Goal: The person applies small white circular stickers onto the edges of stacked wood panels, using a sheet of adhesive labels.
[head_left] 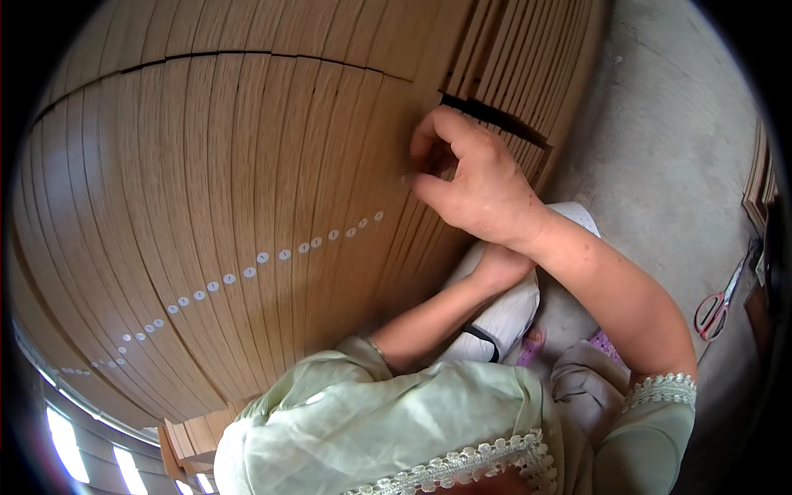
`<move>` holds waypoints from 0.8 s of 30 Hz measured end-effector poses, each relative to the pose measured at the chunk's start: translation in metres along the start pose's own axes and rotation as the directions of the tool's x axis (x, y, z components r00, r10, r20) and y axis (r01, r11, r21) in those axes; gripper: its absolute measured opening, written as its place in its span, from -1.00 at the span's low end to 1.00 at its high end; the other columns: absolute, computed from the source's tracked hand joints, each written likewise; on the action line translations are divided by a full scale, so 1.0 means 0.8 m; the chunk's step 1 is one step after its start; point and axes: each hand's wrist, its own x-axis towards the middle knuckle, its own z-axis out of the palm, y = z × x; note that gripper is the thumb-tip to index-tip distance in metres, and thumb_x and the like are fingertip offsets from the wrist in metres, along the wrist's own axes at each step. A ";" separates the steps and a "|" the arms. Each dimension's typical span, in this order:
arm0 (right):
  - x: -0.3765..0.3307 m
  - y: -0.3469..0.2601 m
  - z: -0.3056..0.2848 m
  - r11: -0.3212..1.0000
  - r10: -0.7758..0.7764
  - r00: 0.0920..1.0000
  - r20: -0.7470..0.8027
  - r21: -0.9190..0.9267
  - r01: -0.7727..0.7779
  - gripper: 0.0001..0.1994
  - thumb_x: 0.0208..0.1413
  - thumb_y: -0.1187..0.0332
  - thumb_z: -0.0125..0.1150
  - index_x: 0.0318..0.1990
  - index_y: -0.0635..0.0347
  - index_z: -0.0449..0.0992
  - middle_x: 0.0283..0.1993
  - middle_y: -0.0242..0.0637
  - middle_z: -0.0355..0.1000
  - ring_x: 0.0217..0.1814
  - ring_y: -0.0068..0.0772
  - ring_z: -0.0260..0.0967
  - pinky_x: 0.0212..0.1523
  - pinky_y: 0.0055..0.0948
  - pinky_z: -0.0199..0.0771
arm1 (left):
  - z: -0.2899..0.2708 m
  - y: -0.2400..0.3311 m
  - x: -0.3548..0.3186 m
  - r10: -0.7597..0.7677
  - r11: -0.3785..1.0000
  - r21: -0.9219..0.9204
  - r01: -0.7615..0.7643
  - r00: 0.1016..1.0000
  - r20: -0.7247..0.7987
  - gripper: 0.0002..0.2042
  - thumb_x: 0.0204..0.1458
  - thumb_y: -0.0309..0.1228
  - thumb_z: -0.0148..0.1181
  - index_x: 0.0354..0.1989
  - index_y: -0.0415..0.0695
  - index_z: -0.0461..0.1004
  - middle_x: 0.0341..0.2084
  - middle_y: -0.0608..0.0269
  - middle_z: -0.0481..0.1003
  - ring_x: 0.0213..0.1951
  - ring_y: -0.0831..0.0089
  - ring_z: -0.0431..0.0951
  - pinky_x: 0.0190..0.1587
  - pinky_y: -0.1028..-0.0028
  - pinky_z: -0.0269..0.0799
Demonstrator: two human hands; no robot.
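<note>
- Pale green garment (388, 404), nearest the camera: thin, softly creased fabric, edged at the neckline with scalloped lace trim (462, 466).
- Right hand (474, 177): partly curled over the right edge of the stack, thumb and forefinger bent toward each other around a dark hollow; a blurred pale speck (406, 179) lies at the thumb tip, and whether it is gripped cannot be told.
- Left hand (502, 268): below the right wrist, beside white material (499, 326) at the knee; its fingers are hidden, so its opening and any hold cannot be told.
- Wood strips (272, 165): packed side by side in a broad stack at the person's left and front, long axes running from the near edge toward the far edge, bowed by the lens.
- White discs (285, 255): small, flat, round, each darkly marked, forming an oblique row from the near left corner toward the right edge.
- Second block of strips (247, 29): beyond a narrow dark gap at the far edge, similarly brown and straight-grained.
- Concrete floor (660, 124): grey, mottled; scissors (723, 309) with reddish handles lie well apart from the stack's right edge.
</note>
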 end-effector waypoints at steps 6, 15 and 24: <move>0.006 0.005 -0.011 0.931 -0.263 0.954 -0.142 -0.295 0.213 -0.79 -0.23 0.57 0.22 -0.39 0.22 0.34 -0.42 -0.29 0.37 -0.44 -0.36 0.35 -0.42 -0.43 0.37 | 0.006 0.002 0.005 0.113 0.992 -0.050 -0.116 0.992 -0.058 -0.79 -0.03 -0.52 0.19 -0.19 -0.24 0.44 -0.23 0.20 0.46 -0.23 0.50 0.45 -0.20 0.48 0.40; -0.065 -0.006 -0.227 0.836 0.471 0.876 0.105 -0.370 -0.406 -0.79 0.04 0.34 0.21 -0.21 0.27 0.49 -0.45 -0.43 0.44 -0.38 -0.69 0.32 -0.37 -0.57 0.34 | 0.002 0.060 0.008 -0.050 0.958 -0.286 -0.007 0.980 -0.192 -0.78 -0.19 -0.62 0.32 -0.30 -0.29 0.54 -0.41 0.16 0.50 -0.50 0.49 0.49 -0.45 0.55 0.43; -0.116 -0.005 -0.192 0.861 0.504 0.864 -0.014 -0.069 -0.503 -0.82 -0.02 0.49 0.25 -0.23 0.34 0.51 -0.44 -0.39 0.47 -0.38 -0.67 0.38 -0.34 -0.65 0.38 | 0.001 0.071 0.007 -0.024 0.970 -0.243 -0.019 0.984 -0.176 -0.79 -0.18 -0.63 0.31 -0.30 -0.29 0.54 -0.46 0.18 0.49 -0.52 0.49 0.48 -0.46 0.55 0.42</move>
